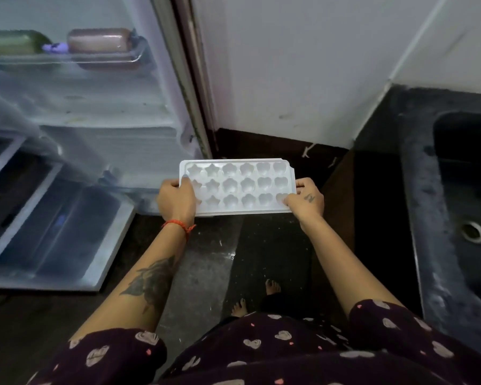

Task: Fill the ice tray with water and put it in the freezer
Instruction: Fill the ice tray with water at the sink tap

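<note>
From the head camera I see the ice tray (235,187) held level in front of me over the dark floor (206,273), between the open fridge (95,120) on my left and the black sink (467,190) on my right. My left hand (177,200) grips the tray's left short end, thumb on top over the rim, and my right hand (306,200) grips the right short end the same way, so both are closed on it. It is a white plastic tray with 3 rows of 6 shaped cells; I cannot tell whether they hold water. I judge it stiff but thin, light when empty, prone to twist and slop once full, so holding both ends and keeping it flat seems right. There is open room straight ahead and around my bare feet (257,295). The fridge door (47,218) juts out low on my left, and the counter edge (378,190) stands close on my right.
</note>
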Demonstrator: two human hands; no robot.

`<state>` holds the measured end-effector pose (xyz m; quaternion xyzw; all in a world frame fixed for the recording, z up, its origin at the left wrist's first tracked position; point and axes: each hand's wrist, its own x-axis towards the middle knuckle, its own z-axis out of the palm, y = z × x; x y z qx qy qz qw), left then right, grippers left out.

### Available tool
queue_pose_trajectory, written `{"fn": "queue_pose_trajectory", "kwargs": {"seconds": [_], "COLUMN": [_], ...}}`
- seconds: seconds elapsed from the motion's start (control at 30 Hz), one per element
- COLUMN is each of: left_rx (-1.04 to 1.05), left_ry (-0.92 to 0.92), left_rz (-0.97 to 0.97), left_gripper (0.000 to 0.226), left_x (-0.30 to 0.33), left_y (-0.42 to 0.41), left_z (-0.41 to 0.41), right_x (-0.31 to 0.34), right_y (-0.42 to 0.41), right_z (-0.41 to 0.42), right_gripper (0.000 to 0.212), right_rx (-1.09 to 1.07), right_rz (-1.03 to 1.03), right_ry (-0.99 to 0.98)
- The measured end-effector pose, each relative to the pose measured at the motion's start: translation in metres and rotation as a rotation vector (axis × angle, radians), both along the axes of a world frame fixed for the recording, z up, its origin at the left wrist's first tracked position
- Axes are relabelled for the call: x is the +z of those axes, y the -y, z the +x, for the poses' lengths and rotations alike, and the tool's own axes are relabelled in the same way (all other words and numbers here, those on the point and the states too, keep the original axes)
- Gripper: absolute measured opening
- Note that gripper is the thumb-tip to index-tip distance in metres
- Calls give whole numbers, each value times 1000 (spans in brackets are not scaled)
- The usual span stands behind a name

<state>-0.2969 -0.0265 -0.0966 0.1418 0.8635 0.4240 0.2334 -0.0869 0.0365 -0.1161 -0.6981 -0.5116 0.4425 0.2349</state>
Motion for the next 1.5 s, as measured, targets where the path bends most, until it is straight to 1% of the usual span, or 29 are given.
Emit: {"fn": "queue_pose_trajectory", "kwargs": {"seconds": [0.17, 0.37, 0.6, 0.83, 0.9, 1.13, 1.33, 1.5], "left_rx": [-149, -283, -421, -611, -671, -936, -1156, -1295], "left_ry": [-6, -3, -29, 14, 11, 26, 40, 38], "left_rz": [50, 106, 165, 236, 234, 232, 216, 210], "left_gripper": [27, 25, 29, 23, 20, 21, 25, 27], "left_x": [8, 20, 41, 47, 49, 51, 51, 51], "left_y": [-39, -95, -157, -202, -212, -247, -278, -282], "left_z": [34, 84, 142, 205, 223, 286, 328, 362], "right_x": [7, 24, 43, 54, 55, 55, 56, 55], "right_y": [-7, -24, -44, -48, -46, -38, -37, -27], "right_z": [39, 93, 147, 196, 209, 242, 254, 260], "right_gripper": [33, 39, 28, 28, 28, 28, 30, 32], "right_rx": [-222, -371, -541, -719, -781, -1029, -1237, -1413], "right_rz": [62, 119, 240, 298, 300, 280, 259, 266], "right_ry": [7, -35, -92, -128, -125, -79, -50, -36]}}
